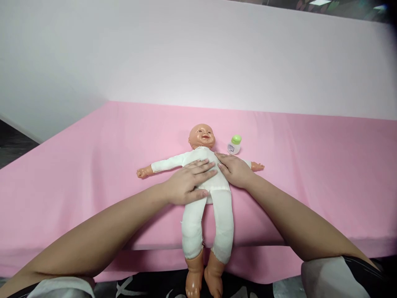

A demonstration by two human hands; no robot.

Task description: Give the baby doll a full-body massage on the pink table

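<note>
Doll (pixel 204 165) in white suit, supine, both hands seemingly flat on torso.

The small bottle's (pixel 234 145) label is too small to read.

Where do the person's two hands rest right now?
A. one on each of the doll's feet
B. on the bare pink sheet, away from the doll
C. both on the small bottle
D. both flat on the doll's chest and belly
D: the left hand and right hand lie flat on the torso of the baby doll, while the green-capped bottle stands untouched beside its head.
</note>
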